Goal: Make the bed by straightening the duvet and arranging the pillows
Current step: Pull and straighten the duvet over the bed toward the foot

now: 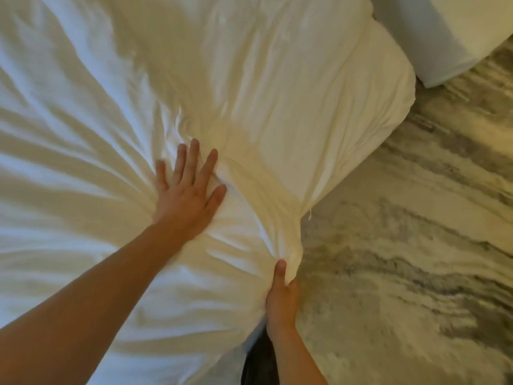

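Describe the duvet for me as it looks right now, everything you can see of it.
The duvet is white, soft-looking fabric, spread over most of the view and heavily creased, the folds fanning out from the near edge. The left hand presses flat on it, fingers spread. The right hand pinches a bunched bit of its edge beside the patterned carpet. One corner overhangs the floor.

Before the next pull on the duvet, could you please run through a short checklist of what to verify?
1. Right hand has a grip on the duvet edge: ok, fabric pinched under the thumb.
2. Left hand flat on the duvet, fingers spread: ok.
3. Duvet smooth: not ok, creases fan out from both hands.
4. Duvet off the floor: cannot tell.
5. Pillows arranged: cannot tell, none clearly in view.
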Available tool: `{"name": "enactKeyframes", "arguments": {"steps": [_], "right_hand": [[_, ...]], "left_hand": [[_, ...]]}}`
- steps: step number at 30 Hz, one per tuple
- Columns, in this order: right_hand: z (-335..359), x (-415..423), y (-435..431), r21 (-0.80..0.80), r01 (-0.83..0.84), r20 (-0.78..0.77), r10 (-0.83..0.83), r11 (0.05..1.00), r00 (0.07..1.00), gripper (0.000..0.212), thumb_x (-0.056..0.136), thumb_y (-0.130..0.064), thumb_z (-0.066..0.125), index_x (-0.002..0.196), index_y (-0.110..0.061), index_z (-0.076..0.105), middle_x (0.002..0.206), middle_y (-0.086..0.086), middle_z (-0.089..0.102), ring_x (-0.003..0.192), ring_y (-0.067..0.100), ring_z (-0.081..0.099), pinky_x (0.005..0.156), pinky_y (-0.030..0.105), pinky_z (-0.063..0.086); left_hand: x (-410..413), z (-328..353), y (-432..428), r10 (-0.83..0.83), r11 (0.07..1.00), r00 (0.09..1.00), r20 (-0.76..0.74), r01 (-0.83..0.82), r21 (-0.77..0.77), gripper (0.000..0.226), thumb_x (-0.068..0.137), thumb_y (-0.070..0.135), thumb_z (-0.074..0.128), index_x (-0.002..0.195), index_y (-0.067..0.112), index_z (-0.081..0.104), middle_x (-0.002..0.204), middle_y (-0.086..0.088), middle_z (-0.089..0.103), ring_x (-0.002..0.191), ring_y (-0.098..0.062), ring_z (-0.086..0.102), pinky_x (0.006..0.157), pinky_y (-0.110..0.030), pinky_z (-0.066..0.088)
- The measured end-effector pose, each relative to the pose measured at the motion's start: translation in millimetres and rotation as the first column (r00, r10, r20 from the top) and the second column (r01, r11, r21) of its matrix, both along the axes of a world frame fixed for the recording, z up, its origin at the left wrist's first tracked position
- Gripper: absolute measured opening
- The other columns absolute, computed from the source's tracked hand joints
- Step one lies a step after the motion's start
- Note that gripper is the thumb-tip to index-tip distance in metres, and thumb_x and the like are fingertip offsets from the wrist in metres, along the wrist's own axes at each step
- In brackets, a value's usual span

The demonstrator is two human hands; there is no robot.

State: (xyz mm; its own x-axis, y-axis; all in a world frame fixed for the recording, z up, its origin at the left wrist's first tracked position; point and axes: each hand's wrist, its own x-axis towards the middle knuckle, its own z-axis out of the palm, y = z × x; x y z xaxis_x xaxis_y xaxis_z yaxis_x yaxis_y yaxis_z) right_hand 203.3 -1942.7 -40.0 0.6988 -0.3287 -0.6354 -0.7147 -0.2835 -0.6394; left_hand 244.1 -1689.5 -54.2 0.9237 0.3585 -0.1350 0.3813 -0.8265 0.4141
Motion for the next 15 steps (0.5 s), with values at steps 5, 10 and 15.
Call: {"name": "enactKeyframes", "arguments": {"steps": [5,10,15], "right_hand": [[12,53,-27,-0.008,-0.138,-0.026,0.138,0.99,0.99,0.049,0.102,-0.05,0.056,0.145,-0.027,0.047,0.122,-0.013,0.056,0.108,0.01,0.056,0.087,0.025,0.044],[14,188,-47,0.131,-0.145,0.062,0.138,0.981,0.988,0.04,0.103,-0.047,0.056,0.136,-0.024,0.06,0.129,-0.004,0.063,0.12,0.02,0.059,0.098,0.034,0.046],[-1,345,-65,0.497,0.012,-0.022,-0.001,0.868,1.0,0.077,0.095,-0.062,0.06,0.151,-0.012,0.045,0.146,0.008,0.055,0.12,0.02,0.058,0.109,0.032,0.045]], "left_hand": [[4,15,-61,0.108,0.987,0.985,-0.132,-0.123,-0.108,0.078,0.098,0.076,0.016,0.162,0.041,-0.013,0.168,0.006,-0.032,0.155,-0.022,-0.03,0.121,-0.066,-0.011],[37,14,-112,0.236,0.966,0.946,-0.221,-0.254,-0.056,0.08,0.096,0.078,0.014,0.163,0.041,-0.009,0.169,-0.003,-0.029,0.156,-0.024,-0.028,0.123,-0.064,-0.01],[78,1,-152,0.45,0.891,0.856,-0.254,-0.447,0.072,0.086,0.096,0.077,0.015,0.165,0.029,0.003,0.171,-0.006,-0.023,0.157,-0.027,-0.025,0.124,-0.063,-0.006]]}}
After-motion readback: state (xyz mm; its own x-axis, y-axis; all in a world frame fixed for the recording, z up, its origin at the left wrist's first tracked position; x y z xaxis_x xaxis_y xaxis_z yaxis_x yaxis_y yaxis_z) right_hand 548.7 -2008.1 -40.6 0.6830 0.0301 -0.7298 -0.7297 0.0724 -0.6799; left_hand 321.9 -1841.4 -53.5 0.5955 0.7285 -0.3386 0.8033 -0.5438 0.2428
